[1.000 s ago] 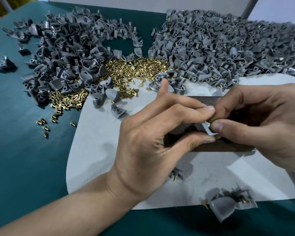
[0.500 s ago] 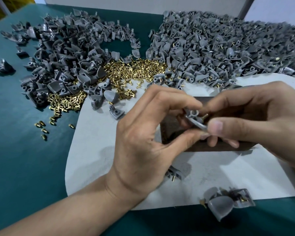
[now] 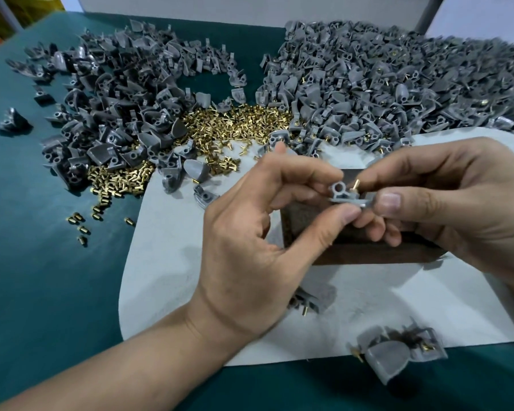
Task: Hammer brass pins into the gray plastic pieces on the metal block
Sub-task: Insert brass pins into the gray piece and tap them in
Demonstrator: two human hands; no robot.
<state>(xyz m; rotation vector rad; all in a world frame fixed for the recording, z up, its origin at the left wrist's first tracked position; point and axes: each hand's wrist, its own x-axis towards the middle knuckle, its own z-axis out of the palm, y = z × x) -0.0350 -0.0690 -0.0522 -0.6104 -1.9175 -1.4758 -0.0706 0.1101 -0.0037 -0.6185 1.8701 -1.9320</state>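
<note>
A small gray plastic piece [image 3: 343, 194] is held in the air above the dark metal block [image 3: 359, 247]. My left hand [image 3: 258, 247] pinches it between thumb and fingers on its left side. My right hand [image 3: 445, 203] pinches its right end with thumb and forefinger. A brass pin [image 3: 355, 184] stands up from the piece. The block lies on a pale cloth [image 3: 190, 262], largely hidden by both hands. No hammer is in view.
A heap of bare gray pieces [image 3: 113, 114] lies at the left, a heap of pinned pieces [image 3: 383, 84] at the back right, loose brass pins [image 3: 238, 123] between them. Pinned pieces [image 3: 398, 351] lie at the cloth's near edge, another one [image 3: 312, 301] under my left wrist.
Both hands have lifted the gray piece slightly and turned it, so its ring and the brass pin now show between my fingertips. The view moved a little closer.
</note>
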